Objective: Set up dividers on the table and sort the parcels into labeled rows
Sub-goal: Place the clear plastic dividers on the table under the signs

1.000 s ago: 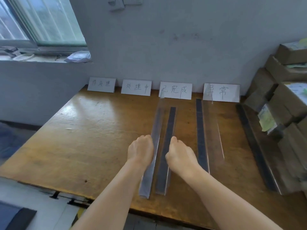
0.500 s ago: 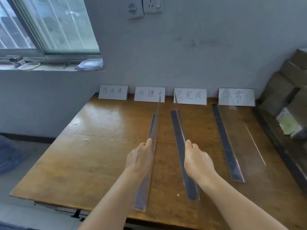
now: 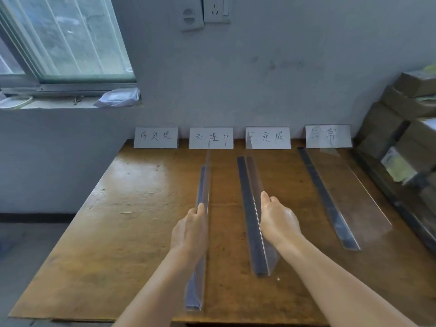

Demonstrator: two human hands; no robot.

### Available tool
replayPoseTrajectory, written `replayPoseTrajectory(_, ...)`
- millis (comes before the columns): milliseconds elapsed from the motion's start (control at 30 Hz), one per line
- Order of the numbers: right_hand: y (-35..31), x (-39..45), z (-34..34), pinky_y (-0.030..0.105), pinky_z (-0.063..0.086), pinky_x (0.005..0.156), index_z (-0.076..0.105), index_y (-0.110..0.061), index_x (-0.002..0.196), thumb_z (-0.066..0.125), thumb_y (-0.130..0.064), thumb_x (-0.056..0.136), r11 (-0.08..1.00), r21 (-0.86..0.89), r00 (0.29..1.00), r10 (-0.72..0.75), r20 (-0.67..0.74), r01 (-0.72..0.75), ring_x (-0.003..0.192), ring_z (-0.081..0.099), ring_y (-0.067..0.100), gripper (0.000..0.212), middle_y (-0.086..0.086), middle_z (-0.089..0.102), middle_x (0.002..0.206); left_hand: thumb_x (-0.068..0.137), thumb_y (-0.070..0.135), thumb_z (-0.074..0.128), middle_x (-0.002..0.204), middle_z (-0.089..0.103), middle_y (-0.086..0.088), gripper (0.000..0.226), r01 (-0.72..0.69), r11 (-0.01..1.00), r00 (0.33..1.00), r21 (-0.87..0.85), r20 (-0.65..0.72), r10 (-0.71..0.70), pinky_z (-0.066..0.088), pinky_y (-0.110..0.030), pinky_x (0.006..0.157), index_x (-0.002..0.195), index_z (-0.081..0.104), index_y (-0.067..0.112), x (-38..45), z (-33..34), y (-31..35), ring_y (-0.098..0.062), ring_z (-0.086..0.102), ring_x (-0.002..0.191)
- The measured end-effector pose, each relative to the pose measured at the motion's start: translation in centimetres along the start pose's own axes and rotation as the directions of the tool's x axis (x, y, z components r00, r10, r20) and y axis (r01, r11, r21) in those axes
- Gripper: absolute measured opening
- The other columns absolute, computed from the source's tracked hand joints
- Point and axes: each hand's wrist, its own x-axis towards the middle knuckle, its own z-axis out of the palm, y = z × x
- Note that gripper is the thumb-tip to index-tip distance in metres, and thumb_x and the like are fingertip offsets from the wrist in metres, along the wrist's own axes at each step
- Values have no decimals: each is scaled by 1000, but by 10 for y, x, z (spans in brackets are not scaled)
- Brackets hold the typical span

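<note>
Three clear L-shaped dividers with dark base strips stand lengthwise on the wooden table [image 3: 122, 208]. My left hand [image 3: 191, 230] grips the upright wall of the left divider [image 3: 203, 182]. My right hand [image 3: 276, 220] holds the clear wall of the middle divider [image 3: 247, 197]. The right divider [image 3: 330, 201] stands untouched. Several white label cards lean against the wall at the table's back, among them a far-left card [image 3: 155, 137] and a far-right card [image 3: 328, 136]. Brown parcels [image 3: 401, 128] are stacked at the right.
The parcel stack crowds the table's right edge, with another dark strip [image 3: 387, 192] lying in front of it. A window and a sill with a plastic bag [image 3: 118, 97] are at upper left. A wall socket [image 3: 215, 8] sits above the cards.
The left and middle dividers, side by side a second ago, have been drawn apart, the left one shifted leftward with my left hand. The view has tilted up and moved left.
</note>
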Motion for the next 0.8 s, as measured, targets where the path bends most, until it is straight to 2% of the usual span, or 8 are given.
replayPoseTrajectory(100, -5, 14, -2, 23, 44, 71, 19, -11, 149, 39, 0, 95, 1000, -20, 1000, -16, -12, 16, 103, 58, 21, 58, 7, 47, 133, 89, -4, 33, 113, 58, -3, 46, 16, 999, 1000, -48, -3, -16, 44, -30, 67, 129, 43, 16, 3, 1, -3, -24, 59, 93)
replayPoseTrajectory(333, -8, 43, -2, 25, 46, 66, 21, -8, 147, 40, 5, 92, 997, -68, 999, -43, 7, 44, 97, 60, 23, 60, 10, 48, 130, 93, 0, 34, 128, 54, -2, 54, 23, 998, 1000, -62, 18, -22, 44, -29, 73, 143, 32, 20, 5, 4, -1, -24, 58, 106)
replayPoseTrajectory(433, -10, 48, -1, 27, 51, 76, 16, -8, 149, 44, 5, 92, 996, -84, 999, -40, 26, 42, 105, 59, 24, 66, 11, 43, 138, 95, 3, 33, 134, 50, 0, 58, 46, 998, 999, -48, 30, -45, 44, -29, 78, 150, 23, 21, 7, 5, 0, -22, 55, 112)
replayPoseTrajectory(567, -9, 47, 2, 26, 51, 78, 14, -7, 150, 49, 4, 92, 994, -102, 999, -32, 22, 34, 107, 59, 22, 69, 12, 41, 141, 96, 6, 34, 131, 51, 0, 55, 46, 997, 999, -62, 28, -44, 46, -31, 81, 148, 25, 21, 7, 3, -2, -23, 55, 112)
replayPoseTrajectory(700, -8, 50, 2, 25, 51, 78, 12, -6, 150, 49, 3, 92, 990, -131, 999, -41, 25, 44, 109, 59, 22, 69, 13, 38, 144, 97, 8, 31, 139, 47, -1, 57, 73, 994, 997, -77, 44, -70, 45, -31, 85, 151, 22, 22, 7, 0, -2, -24, 53, 118)
replayPoseTrajectory(800, -10, 54, 3, 24, 51, 75, 14, -6, 149, 52, 1, 92, 987, -151, 998, -53, 20, 55, 104, 60, 20, 69, 12, 43, 139, 97, 9, 31, 140, 46, -1, 58, 72, 995, 996, -73, 52, -69, 45, -31, 86, 152, 21, 23, 7, -1, -3, -23, 52, 119)
